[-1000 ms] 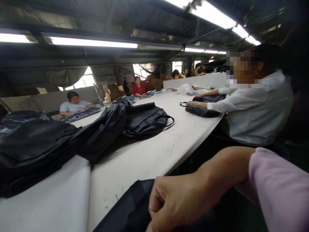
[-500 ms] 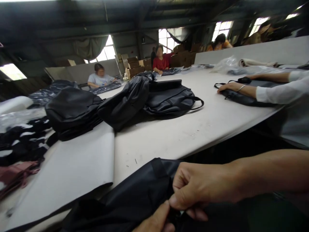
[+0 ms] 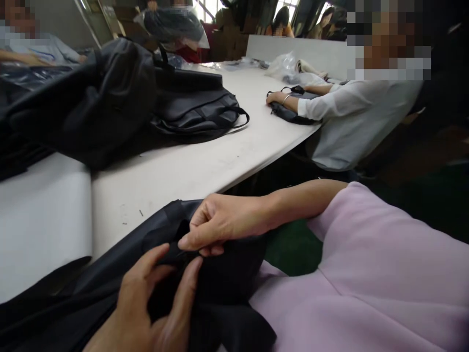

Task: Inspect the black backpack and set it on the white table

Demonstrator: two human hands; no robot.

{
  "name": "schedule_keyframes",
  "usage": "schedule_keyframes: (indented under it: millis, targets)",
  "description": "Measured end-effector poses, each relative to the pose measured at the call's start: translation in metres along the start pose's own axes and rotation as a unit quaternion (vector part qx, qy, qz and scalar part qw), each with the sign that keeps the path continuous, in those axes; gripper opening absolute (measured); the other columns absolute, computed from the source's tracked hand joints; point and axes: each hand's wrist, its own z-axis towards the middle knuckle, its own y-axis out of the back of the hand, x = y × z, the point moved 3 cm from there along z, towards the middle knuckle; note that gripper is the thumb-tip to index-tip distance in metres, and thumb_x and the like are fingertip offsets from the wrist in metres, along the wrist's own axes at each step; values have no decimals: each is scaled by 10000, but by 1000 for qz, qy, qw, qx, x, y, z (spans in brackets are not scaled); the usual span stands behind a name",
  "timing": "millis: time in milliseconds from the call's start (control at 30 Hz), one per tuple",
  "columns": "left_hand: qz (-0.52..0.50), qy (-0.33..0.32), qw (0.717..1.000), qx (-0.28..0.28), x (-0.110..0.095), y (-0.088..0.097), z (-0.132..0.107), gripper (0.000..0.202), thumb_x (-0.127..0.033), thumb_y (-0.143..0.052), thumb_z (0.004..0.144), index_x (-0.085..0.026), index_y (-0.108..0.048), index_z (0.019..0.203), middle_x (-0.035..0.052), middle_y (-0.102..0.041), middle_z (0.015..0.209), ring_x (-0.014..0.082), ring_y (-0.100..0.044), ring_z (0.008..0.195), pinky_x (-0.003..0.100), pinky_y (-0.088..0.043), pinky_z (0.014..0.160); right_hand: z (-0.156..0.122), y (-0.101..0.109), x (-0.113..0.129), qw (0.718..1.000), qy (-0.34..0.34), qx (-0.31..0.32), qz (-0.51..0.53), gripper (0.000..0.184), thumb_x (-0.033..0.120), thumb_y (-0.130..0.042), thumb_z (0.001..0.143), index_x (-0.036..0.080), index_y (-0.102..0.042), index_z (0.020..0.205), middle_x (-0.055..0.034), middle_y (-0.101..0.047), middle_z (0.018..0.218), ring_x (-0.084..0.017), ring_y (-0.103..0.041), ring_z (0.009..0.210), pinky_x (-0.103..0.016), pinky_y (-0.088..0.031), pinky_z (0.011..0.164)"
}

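A piece of black fabric (image 3: 110, 283) hangs off the near edge of the white table (image 3: 176, 176) into my lap. My left hand (image 3: 154, 308) grips a fold of it from below, thumb and fingers closed on the cloth. My right hand (image 3: 220, 225) pinches the same fold from above, fingertips touching the left hand's. My sleeve and clothes are pale pink.
A heap of black backpacks (image 3: 120, 93) lies on the table's middle and left. On the right a co-worker in a white shirt (image 3: 351, 117) rests a hand on a black bag (image 3: 289, 115). More people sit at the far end. Clear plastic wrap (image 3: 286, 63) lies far back.
The view has tilted down and swung right. My left hand has come fully into sight, and both hands now pinch the black fabric together, closer to my lap.
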Motion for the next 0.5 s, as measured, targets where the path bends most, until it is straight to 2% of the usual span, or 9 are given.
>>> schedule_keyframes:
  millis: [67, 133, 200, 267, 333, 400, 433, 467, 500]
  targets:
    - [65, -96, 992, -45, -17, 0, 4, 369, -291, -743, 909, -126, -645, 1224, 32, -736, 841, 142, -620, 552, 282, -407, 506, -4, -3, 1, 996, 61, -8, -65, 448, 449, -737, 872, 103, -579, 636, 44, -508, 547, -32, -405, 515, -162, -281, 474]
    - [58, -174, 982, -46, -32, 0, 6, 175, -143, -716, 912, -79, -667, 1068, 25, -692, 738, 119, -586, 526, 295, -348, 507, -9, -4, 1, 984, 127, -21, -124, 486, 464, -693, 905, 110, -535, 612, 57, -435, 537, -31, -344, 510, -171, -239, 458]
    - [8, -196, 980, -36, -42, 0, 5, 58, -57, -669, 918, -75, -646, 968, -2, -625, 652, 104, -564, 520, 293, -332, 516, -15, -3, -2, 968, 184, -25, -169, 477, 465, -648, 943, 112, -549, 638, 52, -427, 561, -37, -351, 527, -167, -277, 476]
    - [-31, -169, 985, -31, -46, -1, 2, 56, -41, -620, 935, -62, -625, 987, -3, -610, 646, 108, -572, 541, 298, -341, 521, -22, 0, -8, 947, 240, -20, -212, 426, 496, -688, 914, 117, -613, 735, 12, -549, 675, -68, -486, 621, -168, -417, 577]
    - [-59, -125, 990, -35, -48, -2, -2, 91, -54, -587, 948, -48, -615, 1034, 23, -643, 707, 123, -599, 591, 313, -362, 529, -26, 4, -17, 918, 281, -21, -280, 468, 549, -807, 788, 130, -676, 950, -76, -666, 968, -159, -630, 900, -235, -535, 812]
    - [-71, -89, 993, -39, -48, -5, -6, 92, -53, -581, 935, -62, -616, 1020, 19, -627, 710, 136, -569, 588, 330, -366, 524, -26, 7, -29, 874, 307, -28, -375, 724, 580, -877, 675, 164, -640, 1218, -139, -621, 1246, -253, -589, 1196, -326, -519, 1019]
    - [-73, -73, 994, -38, -48, -7, -7, 92, -48, -577, 927, -71, -619, 1005, 13, -607, 698, 143, -540, 581, 337, -365, 521, -25, 8, -36, 852, 315, -36, -416, 816, 582, -879, 671, 186, -588, 1323, -146, -587, 1318, -270, -550, 1272, -350, -499, 1068]
    - [-76, -64, 994, -36, -48, -8, -7, 91, -43, -577, 915, -73, -623, 988, 13, -586, 687, 153, -511, 581, 343, -367, 521, -24, 7, -42, 835, 321, -47, -444, 841, 567, -869, 698, 205, -542, 1383, -141, -571, 1346, -269, -532, 1299, -359, -492, 1086]
    - [-78, -54, 995, -42, -48, -9, -8, 94, -33, -578, 900, -74, -627, 968, 18, -572, 689, 162, -491, 594, 344, -374, 528, -22, 6, -47, 824, 328, -59, -459, 791, 533, -852, 744, 218, -526, 1392, -131, -572, 1340, -259, -535, 1294, -356, -494, 1086]
